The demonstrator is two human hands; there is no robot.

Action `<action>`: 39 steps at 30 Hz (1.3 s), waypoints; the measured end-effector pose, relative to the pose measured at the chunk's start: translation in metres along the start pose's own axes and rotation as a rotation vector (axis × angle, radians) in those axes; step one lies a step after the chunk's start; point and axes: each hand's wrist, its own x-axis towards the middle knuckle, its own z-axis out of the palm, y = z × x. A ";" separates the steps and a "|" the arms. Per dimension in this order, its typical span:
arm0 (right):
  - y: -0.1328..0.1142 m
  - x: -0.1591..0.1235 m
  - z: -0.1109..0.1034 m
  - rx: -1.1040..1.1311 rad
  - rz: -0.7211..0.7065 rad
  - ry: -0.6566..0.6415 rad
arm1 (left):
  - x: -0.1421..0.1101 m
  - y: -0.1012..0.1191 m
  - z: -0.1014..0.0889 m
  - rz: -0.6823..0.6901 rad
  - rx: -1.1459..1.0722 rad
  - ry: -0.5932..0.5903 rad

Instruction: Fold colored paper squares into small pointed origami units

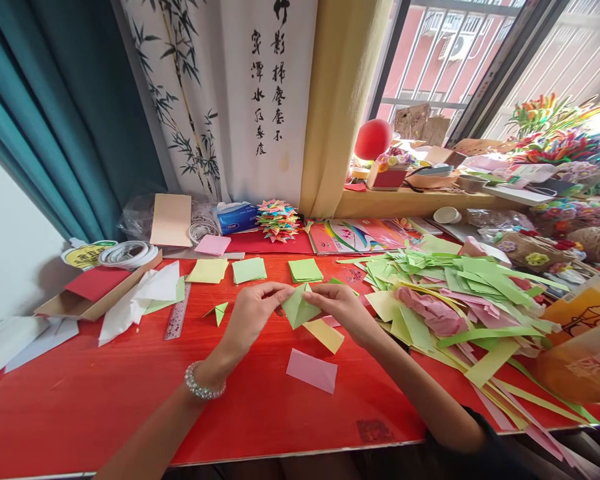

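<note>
Beyond and left of the pink slip (312,371), left hand (253,310), fingertips pinching folded green paper (300,309) by its left side. Just beyond the slip, that paper, between both hands, neither nearer; corner slipward, long axis unclear. Beyond, rightward, right hand (344,305), fingertips closed on its right side.

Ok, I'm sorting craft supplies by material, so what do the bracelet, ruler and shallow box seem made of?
Bracelet: glossy clear beads, glass or plastic, judging by their glints.
Ruler: likely transparent plastic, since the red tabletop seems to show through.
Shallow box: probably matte cardboard, from its plain tan walls.
</note>
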 end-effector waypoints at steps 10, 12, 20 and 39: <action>0.006 0.002 -0.001 -0.166 -0.034 -0.007 | -0.002 0.005 0.000 -0.016 0.167 -0.065; 0.006 0.002 -0.001 -0.151 -0.029 -0.023 | -0.002 0.004 0.000 -0.014 0.171 -0.058; 0.007 0.002 -0.003 -0.241 -0.071 -0.017 | -0.001 0.003 0.000 -0.016 0.144 -0.106; 0.006 0.001 0.005 0.178 0.021 -0.106 | -0.002 -0.007 0.010 -0.018 -0.296 0.136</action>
